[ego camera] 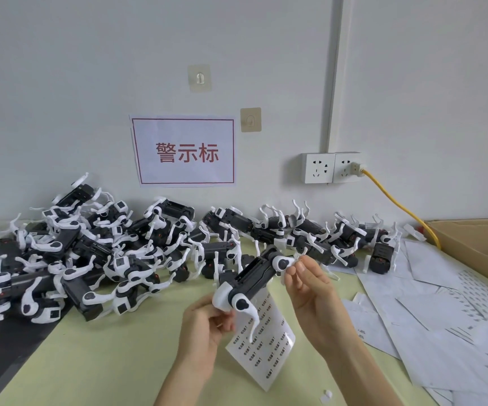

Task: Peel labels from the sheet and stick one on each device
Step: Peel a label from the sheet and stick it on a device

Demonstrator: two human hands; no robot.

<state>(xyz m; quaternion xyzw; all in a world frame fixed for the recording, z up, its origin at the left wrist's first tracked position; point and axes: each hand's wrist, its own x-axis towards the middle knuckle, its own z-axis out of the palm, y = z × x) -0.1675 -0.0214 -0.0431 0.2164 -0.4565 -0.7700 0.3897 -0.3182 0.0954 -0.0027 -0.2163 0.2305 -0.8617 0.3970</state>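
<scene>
The left hand (200,326) gripped the device (251,281) and label sheet (261,344) together; the right hand (304,276) pinched its far end. Judged best: steady both ends, press the label flat.

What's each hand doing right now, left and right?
Left hand: holds the device by its lower end, with the label sheet.
Right hand: fingertips pinch at the device's upper end; any label there cannot be told.
</scene>
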